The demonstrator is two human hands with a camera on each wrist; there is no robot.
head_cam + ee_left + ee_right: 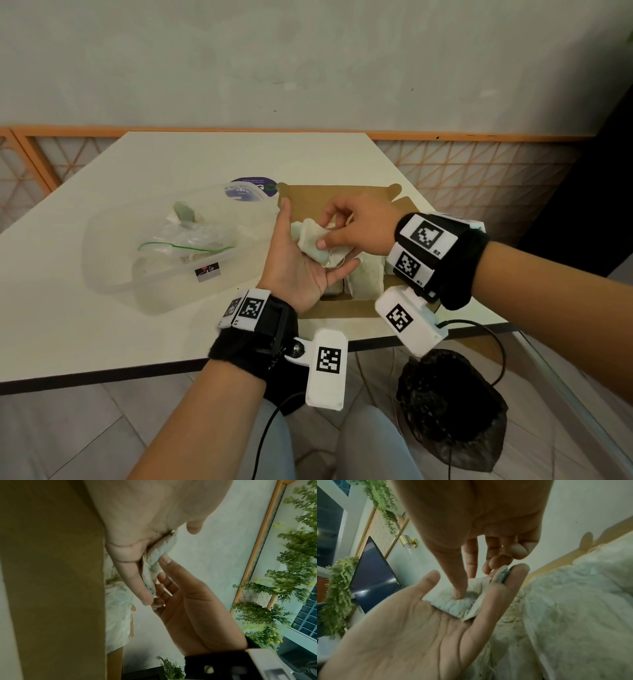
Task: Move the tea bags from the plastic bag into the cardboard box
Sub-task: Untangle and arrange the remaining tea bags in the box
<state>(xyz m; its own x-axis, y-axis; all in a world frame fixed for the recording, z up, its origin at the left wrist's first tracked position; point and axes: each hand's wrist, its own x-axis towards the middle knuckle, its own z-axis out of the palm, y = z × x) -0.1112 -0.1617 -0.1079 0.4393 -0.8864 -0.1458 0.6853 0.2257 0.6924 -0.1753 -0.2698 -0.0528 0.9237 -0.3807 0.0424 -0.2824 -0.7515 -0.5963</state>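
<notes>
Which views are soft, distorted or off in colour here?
Head view: sharp on the tea bags and both hands, wide-angle bend at the table edge. Left wrist view: the near cardboard box wall is a dim, soft blur. Right wrist view: greenish cast, the left hand washed pale and stretched by closeness.

Brown cardboard box point(339, 197); seemingly pale-green tea bags point(318, 241).

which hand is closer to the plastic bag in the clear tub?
Left. The left hand lies palm-up just right of the tub holding the plastic bag, cradling tea bags. The right hand is farther right, over the cardboard box, pinching those tea bags.
</notes>
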